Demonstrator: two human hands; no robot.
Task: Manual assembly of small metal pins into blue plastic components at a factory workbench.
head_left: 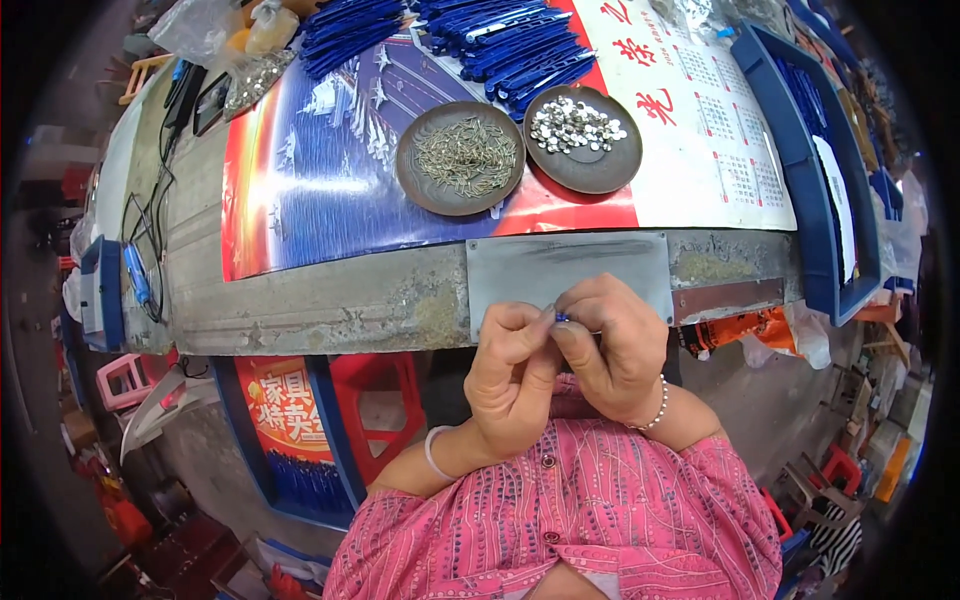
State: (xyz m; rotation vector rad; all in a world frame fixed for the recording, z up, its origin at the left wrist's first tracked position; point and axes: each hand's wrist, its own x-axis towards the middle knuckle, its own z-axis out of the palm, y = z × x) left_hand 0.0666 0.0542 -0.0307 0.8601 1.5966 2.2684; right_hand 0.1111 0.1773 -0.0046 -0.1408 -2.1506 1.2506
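Note:
Both hands meet over the table's front edge, fingertips together. My left hand [512, 372] is closed in a pinch, its thumb and forefinger against the fingers of the other hand. My right hand [618, 350] pinches a small blue piece [562, 318], of which only a bit shows; the fingers hide its full shape. Just beyond them a grey metal plate [570, 268] lies at the edge. Farther back sit two brown dishes: one dish [418, 190] holds a heap of thin metal pins, the other dish [585, 180] small round silvery pieces.
Bundles of long blue plastic pieces [510, 50] lie at the back on a glossy poster [300, 200]. A blue crate [795, 160] stands at the right. Below the table at left is another blue crate [345, 455] beside a red stool [375, 410]. A cable [150, 240] trails along the left.

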